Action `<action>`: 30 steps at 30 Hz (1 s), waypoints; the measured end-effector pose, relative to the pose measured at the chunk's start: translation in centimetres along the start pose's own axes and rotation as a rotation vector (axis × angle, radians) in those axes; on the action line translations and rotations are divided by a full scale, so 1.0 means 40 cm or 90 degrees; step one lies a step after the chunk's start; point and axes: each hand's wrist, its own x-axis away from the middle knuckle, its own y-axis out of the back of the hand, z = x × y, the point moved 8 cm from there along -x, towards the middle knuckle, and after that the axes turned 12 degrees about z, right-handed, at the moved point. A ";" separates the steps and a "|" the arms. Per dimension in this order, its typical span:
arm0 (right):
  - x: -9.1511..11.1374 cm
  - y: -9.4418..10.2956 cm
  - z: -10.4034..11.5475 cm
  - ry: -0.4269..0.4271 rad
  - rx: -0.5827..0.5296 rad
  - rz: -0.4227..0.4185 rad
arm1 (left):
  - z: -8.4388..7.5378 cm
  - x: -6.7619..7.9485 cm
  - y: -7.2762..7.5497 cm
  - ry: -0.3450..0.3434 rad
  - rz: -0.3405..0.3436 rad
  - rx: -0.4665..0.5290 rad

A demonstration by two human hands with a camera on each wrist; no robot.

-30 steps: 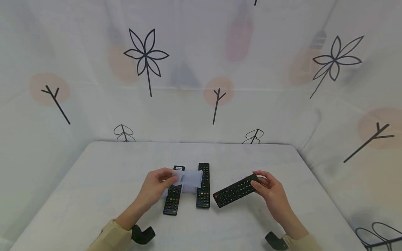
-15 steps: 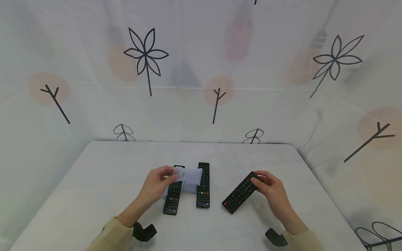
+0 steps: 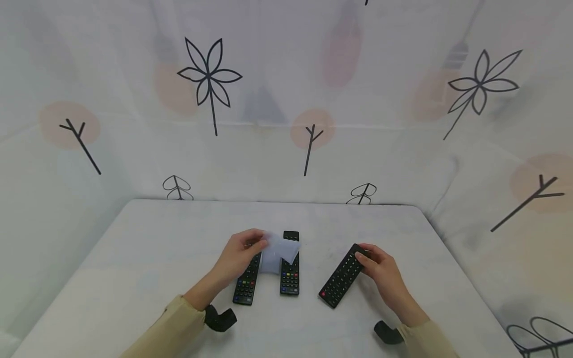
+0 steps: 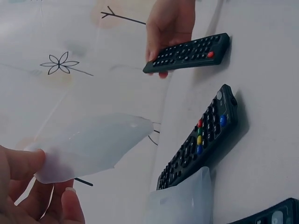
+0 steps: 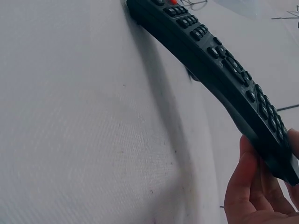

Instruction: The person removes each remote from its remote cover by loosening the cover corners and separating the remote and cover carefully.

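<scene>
My left hand [image 3: 238, 256] pinches a translucent whitish plastic sleeve or film [image 4: 98, 144] by one end, raised above the table. Under it, a second translucent piece [image 4: 184, 200] lies between two black remote controls. One remote [image 3: 290, 281] lies upright in the head view, its upper part partly covered by the film. The other remote [image 3: 246, 286] lies slightly slanted, its top hidden behind my left hand. My right hand [image 3: 384, 271] grips a third black remote control [image 3: 341, 278] by one end; it slants down to the left, its red-button end lowest. In the right wrist view, thumb and fingers hold its end.
All of this is on or over a white-covered table [image 3: 179, 233]. Behind and beside it hangs a pale cloth backdrop [image 3: 259, 164] with printed flowers and twigs. Dark straps [image 3: 220, 319] sit at both wrists.
My left hand has moved right and slightly up with the film, which now hangs over the middle remote. The remote in my right hand has swung to a steeper slant.
</scene>
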 end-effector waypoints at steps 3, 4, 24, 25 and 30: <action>-0.006 -0.002 0.000 0.000 0.000 0.009 | -0.006 -0.018 -0.021 -0.012 0.030 0.018; -0.009 -0.002 -0.002 -0.002 -0.002 0.012 | -0.008 -0.024 -0.028 -0.017 0.040 0.025; -0.052 0.002 -0.032 -0.022 -0.021 0.013 | 0.008 -0.162 -0.183 0.001 0.197 0.057; -0.053 0.003 -0.032 -0.025 -0.021 0.010 | 0.011 -0.170 -0.189 0.000 0.207 0.045; -0.058 0.001 -0.034 -0.031 -0.022 0.004 | 0.024 -0.197 -0.215 -0.002 0.241 -0.015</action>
